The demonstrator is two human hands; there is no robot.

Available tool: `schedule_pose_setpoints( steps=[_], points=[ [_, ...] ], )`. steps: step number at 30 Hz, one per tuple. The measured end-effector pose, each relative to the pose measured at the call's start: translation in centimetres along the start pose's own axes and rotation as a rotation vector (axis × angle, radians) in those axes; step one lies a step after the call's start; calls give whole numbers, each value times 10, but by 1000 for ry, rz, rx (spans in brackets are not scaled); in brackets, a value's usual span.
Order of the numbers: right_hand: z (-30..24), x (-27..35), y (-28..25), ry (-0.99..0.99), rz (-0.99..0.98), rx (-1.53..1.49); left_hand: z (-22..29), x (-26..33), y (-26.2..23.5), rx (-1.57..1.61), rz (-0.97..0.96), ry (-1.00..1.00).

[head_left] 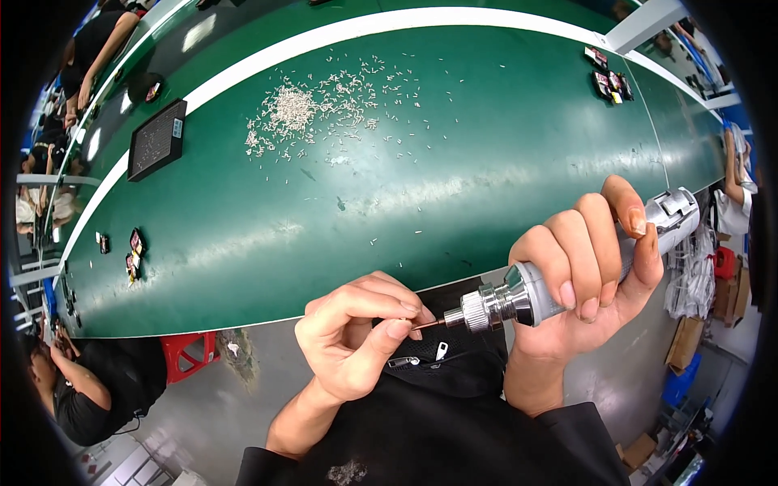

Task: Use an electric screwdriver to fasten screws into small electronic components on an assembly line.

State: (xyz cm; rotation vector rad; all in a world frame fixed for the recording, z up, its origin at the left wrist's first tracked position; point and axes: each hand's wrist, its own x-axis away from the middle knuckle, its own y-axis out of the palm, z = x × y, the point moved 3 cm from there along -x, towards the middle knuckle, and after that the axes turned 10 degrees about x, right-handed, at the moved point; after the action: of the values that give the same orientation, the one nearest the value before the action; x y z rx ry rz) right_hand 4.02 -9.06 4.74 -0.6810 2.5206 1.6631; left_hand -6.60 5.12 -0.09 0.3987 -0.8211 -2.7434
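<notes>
My right hand is wrapped round a grey and silver electric screwdriver, held nearly level in front of my chest. Its thin copper-coloured bit points left. At the bit's end, my left hand pinches with thumb and forefinger; whatever tiny piece lies between them is too small to make out. Beyond both hands, a loose heap of small silvery pieces, like short screws or pins, spreads over the green table. A few single pieces lie nearer the table's front edge.
A black tray stands at the left by a white strip. Small dark packaged parts lie left, more of them far right. Below are a red stool and a seated co-worker. Other people work farther off.
</notes>
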Motion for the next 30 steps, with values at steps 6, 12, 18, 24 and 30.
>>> schedule_pose_setpoints(
  steps=[6, 12, 18, 24, 30],
  points=[
    [0, 1, 1, -55, -18, 30, -2, 1, 7, 12, -91, 10],
    [1, 0, -1, -33, -27, 36, -5, 2, 7, 143, -87, -49],
    [1, 2, 0, -43, -32, 27, -7, 2, 7, 184, -100, -153],
    [3, 0, -5, -33, 0, 7, -9, 2, 10, 421, -89, -301],
    [4, 0, -5, -44, 5, 1, -14, 3, 12, 595, -60, -416]
  ],
)
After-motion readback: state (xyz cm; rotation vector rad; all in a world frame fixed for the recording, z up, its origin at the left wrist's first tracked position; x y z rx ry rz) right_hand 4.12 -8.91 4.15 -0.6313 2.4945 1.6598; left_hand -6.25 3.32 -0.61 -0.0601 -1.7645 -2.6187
